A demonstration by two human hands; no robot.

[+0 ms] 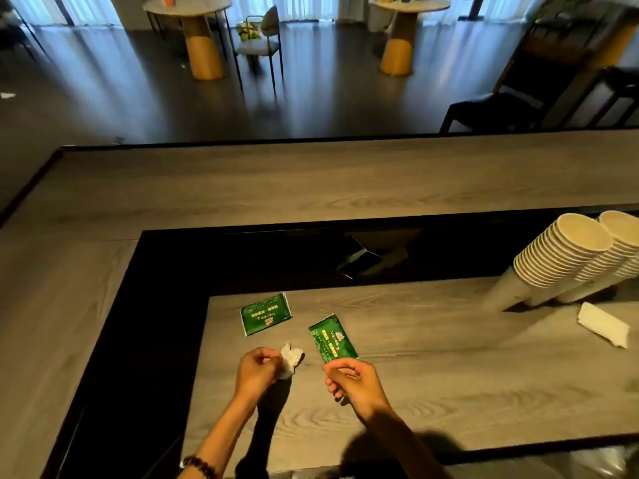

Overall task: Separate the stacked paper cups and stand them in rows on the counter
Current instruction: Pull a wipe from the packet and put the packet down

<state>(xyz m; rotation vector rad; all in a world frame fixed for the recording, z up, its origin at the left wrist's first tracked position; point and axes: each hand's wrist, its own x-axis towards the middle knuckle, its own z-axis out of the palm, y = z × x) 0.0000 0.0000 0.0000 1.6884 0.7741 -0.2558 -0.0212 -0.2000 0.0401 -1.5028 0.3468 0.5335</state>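
A: Status of hands?

B: Left hand (257, 369) curled, pinching a crumpled white tissue wad (290, 361). Right hand (352, 380) loosely curled, fingertips touching the near corner of a green printed foil packet (333, 340); whether gripping it, cannot tell.

A: Location of task items?

B: Tall stacks of nested cream paper cups (567, 257), upright at the far right of the grey wood-grain lower counter (432, 375), well apart from the green packet. No single cup separated yet.

A: Procedure for the step in hand?

B: Probably: drop the tissue, free both hands, reach right of the green packet to the stacks. Brace the stack body with one hand; lift the top rim with the other, twisting slightly against suction. Avoid squeezing the thin paper wall. Set rim up, starting the row on bare counter.

A: Counts?

B: Cup stacks: two rims visible. Green packets: two, the second green packet (265, 313) just left of the first. Tissue wads: one. Folded white napkin (603, 324): one, near the stack bases.
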